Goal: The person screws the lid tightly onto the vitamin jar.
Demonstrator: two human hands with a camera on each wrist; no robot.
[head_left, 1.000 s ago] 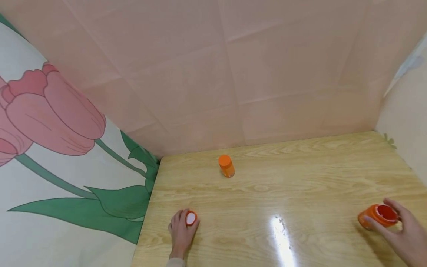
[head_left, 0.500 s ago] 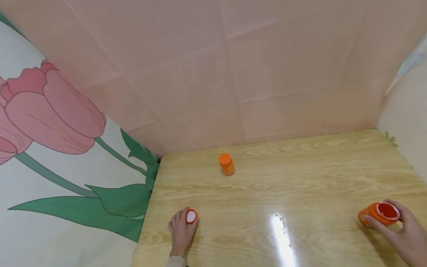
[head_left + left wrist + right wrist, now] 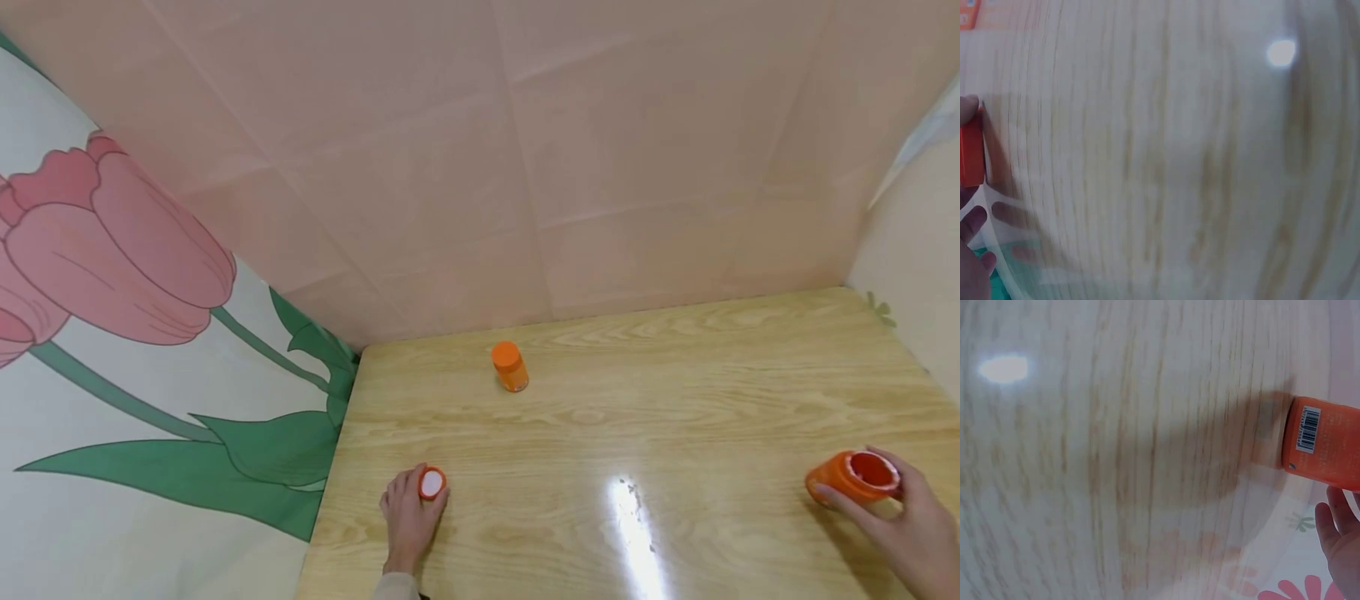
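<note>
Two hands busy: the left hand (image 3: 408, 521) is pinching a small thing and the right hand (image 3: 903, 523) is holding a bigger one, both over a shiny yellow-brown wood-look worktop (image 3: 675, 417).
Left grip: it is pinching a round orange-red lid (image 3: 431, 483) by its edge.
Lid spot: it is lying flat, or nearly flat, on the left near part of the worktop, with its white inside facing up.
Right grip: it is holding a lidless orange jar (image 3: 838, 477), round and plastic-looking, with the thumb on the near side.
Jar spot: it is sitting inside the right grip, on the right side of the worktop, with a white rim circling its red mouth.
Jar's long way: it is running up from the worktop, roughly upright, with the mouth up and the base down. I cannot tell if the base is touching the wood.
Lid to jar: the lid is lying far to the jar's left. They are staying well apart, with a bright strip of light (image 3: 633, 537) shining between them.
Spare jar: a lidded orange jar (image 3: 513, 373) is standing near the back, past the lid and a bit to its right. The left hand is being the nearer one to it.
Jar's side: a black-and-white barcode (image 3: 1308, 430) is showing low down.
Behind: a plain pink sheet (image 3: 450, 208) is hanging at the back, and a big pink tulip picture (image 3: 150, 250) is filling the left.
</note>
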